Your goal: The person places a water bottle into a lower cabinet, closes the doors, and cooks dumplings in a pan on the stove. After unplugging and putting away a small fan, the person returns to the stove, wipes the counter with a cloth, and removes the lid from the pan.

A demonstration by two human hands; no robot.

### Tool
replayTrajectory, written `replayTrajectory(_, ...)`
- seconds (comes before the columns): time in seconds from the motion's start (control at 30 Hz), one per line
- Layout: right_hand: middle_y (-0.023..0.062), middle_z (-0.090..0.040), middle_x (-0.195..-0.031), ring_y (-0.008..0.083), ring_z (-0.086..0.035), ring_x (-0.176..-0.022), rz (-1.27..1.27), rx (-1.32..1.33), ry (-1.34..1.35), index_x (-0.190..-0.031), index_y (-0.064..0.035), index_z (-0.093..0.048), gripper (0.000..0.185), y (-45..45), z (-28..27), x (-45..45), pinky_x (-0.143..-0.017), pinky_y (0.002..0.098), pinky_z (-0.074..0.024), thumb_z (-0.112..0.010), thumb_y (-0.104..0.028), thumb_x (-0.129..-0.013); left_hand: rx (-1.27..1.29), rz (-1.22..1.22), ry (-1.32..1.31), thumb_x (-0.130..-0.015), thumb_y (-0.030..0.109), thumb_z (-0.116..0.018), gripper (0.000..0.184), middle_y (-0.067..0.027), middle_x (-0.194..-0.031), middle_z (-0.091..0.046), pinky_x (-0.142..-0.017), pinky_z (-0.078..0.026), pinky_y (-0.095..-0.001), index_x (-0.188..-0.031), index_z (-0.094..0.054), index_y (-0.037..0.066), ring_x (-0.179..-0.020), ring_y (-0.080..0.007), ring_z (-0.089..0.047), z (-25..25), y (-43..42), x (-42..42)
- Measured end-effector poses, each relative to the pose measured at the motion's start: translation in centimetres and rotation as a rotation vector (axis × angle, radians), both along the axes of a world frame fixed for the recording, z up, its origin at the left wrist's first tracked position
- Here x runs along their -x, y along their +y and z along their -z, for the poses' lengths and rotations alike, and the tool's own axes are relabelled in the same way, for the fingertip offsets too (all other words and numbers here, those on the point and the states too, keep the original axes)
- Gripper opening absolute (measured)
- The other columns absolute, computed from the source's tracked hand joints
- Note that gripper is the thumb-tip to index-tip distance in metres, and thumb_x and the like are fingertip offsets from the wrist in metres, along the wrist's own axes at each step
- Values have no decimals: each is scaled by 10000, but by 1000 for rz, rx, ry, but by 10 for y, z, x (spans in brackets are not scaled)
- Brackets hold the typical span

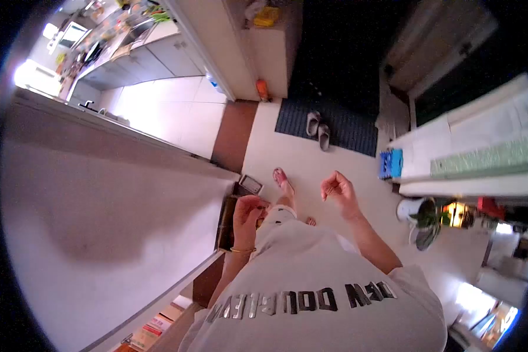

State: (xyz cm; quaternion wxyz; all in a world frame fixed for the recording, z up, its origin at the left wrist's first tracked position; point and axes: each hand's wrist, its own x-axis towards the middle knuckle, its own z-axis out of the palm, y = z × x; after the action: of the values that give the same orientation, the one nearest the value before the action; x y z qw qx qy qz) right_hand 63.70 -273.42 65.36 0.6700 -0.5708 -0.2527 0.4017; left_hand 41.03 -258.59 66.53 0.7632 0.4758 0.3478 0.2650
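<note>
My left hand (249, 216) is in front of my body, with its fingers curled inward and a gold bracelet (243, 250) on the wrist. A small yellowish-brown bit shows by its fingers, but I cannot make out whether the hand holds it. Held out over the pale floor, my right hand (338, 190) has its fingers bent in and closed, with nothing visible in them. Below the hands, one foot in a red slipper (280, 176) is forward, and the other foot (311, 221) is mostly hidden by my white shirt (317, 281).
Grey slippers (318, 130) lie on a dark mat (340, 126) ahead. On the left, a doorway beside a pale wall (111, 193) opens to a kitchen with cabinets (141, 61). A blue crate (391, 163) and a potted plant (428, 217) stand on the right.
</note>
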Motion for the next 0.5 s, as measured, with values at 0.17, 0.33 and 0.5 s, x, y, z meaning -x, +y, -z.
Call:
replayTrajectory(0.17,26,-573,-702,108,-545,-657,-145,-112,33,-803,-69,-507,228,129,8,-37,-619,244,-451,-548,-219,-969,33,-113,-66,-875,-42,-496,225,-48,-970,-593,-757,-498,-248,-1081,-541,37,-846,-113,-578,12,104,-62)
replayTrajectory(0.33,16,-559,-673,88,-522,-643,-326,-117,37,-737,-75,-512,305,264,-29,-84,-628,240,-438,-531,-253,-984,-99,-139,-138,-897,-25,-501,194,-47,-978,-579,-771,-515,-269,-1080,-533,31,-870,-111,-577,-22,217,-118)
replayTrajectory(0.5,4,-540,-676,80,-506,-660,-418,-153,24,-694,-76,-529,325,387,-30,-114,-648,233,-419,-557,-256,-963,-98,-249,-136,-884,-43,-501,178,-41,-967,-573,-772,-527,-266,-1047,-533,21,-866,-102,-570,-24,291,-122)
